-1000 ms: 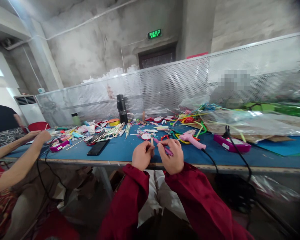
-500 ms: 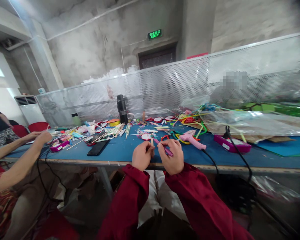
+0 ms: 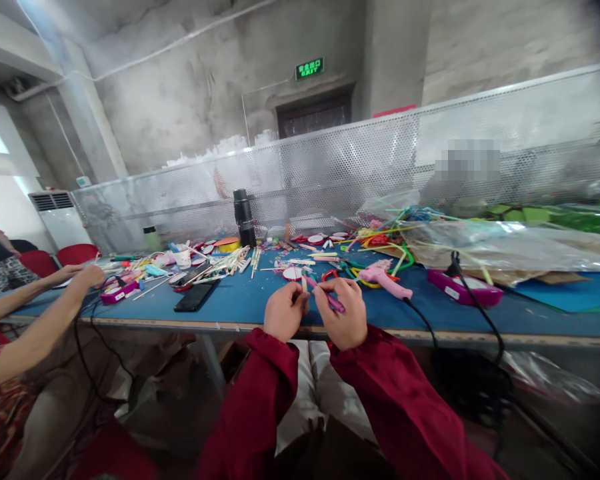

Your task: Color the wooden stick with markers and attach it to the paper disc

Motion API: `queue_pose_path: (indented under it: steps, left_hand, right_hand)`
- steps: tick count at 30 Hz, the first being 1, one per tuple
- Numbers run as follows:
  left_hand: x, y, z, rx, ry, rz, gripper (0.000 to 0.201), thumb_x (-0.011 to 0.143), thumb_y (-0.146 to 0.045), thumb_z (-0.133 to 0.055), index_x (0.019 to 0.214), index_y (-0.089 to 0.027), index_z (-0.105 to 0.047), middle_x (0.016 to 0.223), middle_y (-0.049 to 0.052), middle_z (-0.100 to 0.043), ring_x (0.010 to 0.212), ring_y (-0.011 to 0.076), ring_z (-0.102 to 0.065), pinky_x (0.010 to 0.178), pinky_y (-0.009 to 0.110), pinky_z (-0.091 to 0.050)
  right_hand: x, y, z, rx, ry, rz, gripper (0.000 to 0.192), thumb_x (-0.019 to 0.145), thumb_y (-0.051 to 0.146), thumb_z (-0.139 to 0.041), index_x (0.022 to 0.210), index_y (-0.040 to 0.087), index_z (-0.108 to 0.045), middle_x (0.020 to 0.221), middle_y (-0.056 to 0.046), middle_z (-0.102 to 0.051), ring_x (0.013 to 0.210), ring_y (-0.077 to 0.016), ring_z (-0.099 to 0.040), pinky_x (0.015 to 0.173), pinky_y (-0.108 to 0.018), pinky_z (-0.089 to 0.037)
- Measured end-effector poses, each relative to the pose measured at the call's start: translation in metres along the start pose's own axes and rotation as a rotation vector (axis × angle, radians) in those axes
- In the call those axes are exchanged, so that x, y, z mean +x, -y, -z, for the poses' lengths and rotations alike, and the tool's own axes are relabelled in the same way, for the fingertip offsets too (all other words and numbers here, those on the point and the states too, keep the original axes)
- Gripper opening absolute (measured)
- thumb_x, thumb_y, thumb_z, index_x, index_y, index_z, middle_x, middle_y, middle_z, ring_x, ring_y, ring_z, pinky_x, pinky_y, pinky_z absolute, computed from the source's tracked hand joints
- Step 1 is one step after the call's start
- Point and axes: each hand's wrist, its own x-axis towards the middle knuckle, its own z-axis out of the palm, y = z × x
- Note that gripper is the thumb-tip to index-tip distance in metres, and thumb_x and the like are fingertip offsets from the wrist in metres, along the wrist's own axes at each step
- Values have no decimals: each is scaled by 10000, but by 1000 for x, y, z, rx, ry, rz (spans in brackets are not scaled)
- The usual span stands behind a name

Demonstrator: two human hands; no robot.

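My left hand (image 3: pixel 284 312) is closed, pinching a small pale wooden stick (image 3: pixel 304 284) that stands up from the fingertips. In my right hand (image 3: pixel 346 315) is a slim purple pen-shaped tool (image 3: pixel 336 304), held slantwise with its far end close to the top of the stick. Whether the two touch I cannot tell. Both hands are just above the front edge of the blue tabletop (image 3: pixel 250 308). A round white disc with a red rim (image 3: pixel 293 273) lies just beyond my left hand. Right of my right hand lies a pink glue gun (image 3: pixel 386 279) with a black cord.
A black phone (image 3: pixel 196 297), a bundle of sticks (image 3: pixel 230 263) and a black flask (image 3: pixel 244 219) are on the left. To the right are a purple box (image 3: pixel 464 289) with a cable and plastic bags (image 3: pixel 510 247). Another person's arms (image 3: pixel 55 307) reach over the table's left end.
My hands stay almost in place, with the stick and the purple tool still held. The tool and my right fingers shift very slightly.
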Motion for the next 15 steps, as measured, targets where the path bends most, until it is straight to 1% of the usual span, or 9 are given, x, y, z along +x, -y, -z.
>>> queue_pose_path:
  steps: [15]
  left_hand:
    - [-1, -2, 1, 17, 5, 8, 244, 964, -306, -549, 738, -215, -558, 640, -31, -633, 648, 141, -578, 662, 249, -399]
  right_hand:
    - [0, 0, -1, 0, -2, -16, 117, 917, 253, -610, 800, 259, -607, 768, 7, -721, 789, -207, -643, 898, -408, -442]
